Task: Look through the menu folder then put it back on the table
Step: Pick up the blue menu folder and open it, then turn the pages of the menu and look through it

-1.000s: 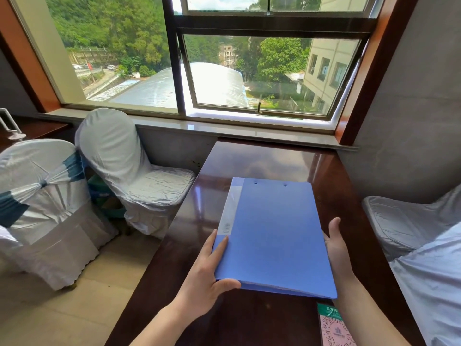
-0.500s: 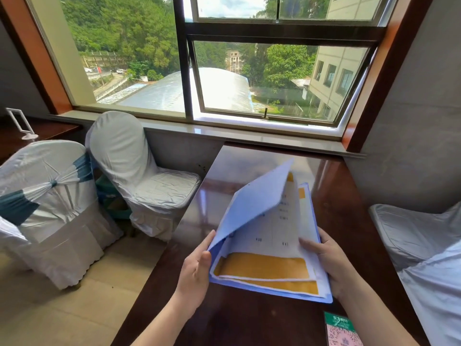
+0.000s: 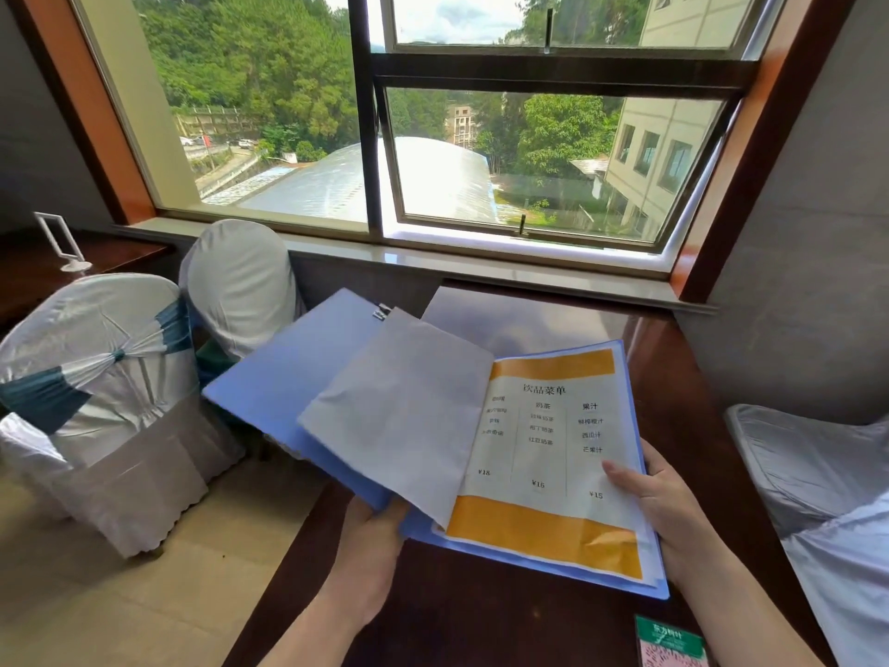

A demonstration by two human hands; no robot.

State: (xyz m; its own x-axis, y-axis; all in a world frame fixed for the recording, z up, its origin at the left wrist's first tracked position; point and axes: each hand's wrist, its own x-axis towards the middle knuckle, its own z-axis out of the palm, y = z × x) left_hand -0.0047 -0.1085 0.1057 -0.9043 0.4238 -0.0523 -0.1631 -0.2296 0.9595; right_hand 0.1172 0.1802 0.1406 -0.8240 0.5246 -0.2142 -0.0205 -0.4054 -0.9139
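Observation:
The blue menu folder [image 3: 293,373] is lifted above the dark wooden table [image 3: 529,623] and lies wide open. Its front cover is swung out to the left over the table's edge. A blank white page [image 3: 404,416] is turned to the left on top of it. On the right half lies a drinks menu page [image 3: 553,450] with orange bands at top and bottom. My left hand [image 3: 370,560] grips the folder from below near its spine. My right hand [image 3: 659,512] holds the right edge, thumb resting on the menu page.
Two white-covered chairs [image 3: 101,387] stand left of the table. Another covered chair [image 3: 818,479] is at the right. A green and pink card [image 3: 671,642] lies on the table's near right corner. The window sill [image 3: 433,262] and grey wall close off the far end.
The folder went from shut and flat on the table to wide open and raised. The cover swung fully to the left and a white page turned over with it.

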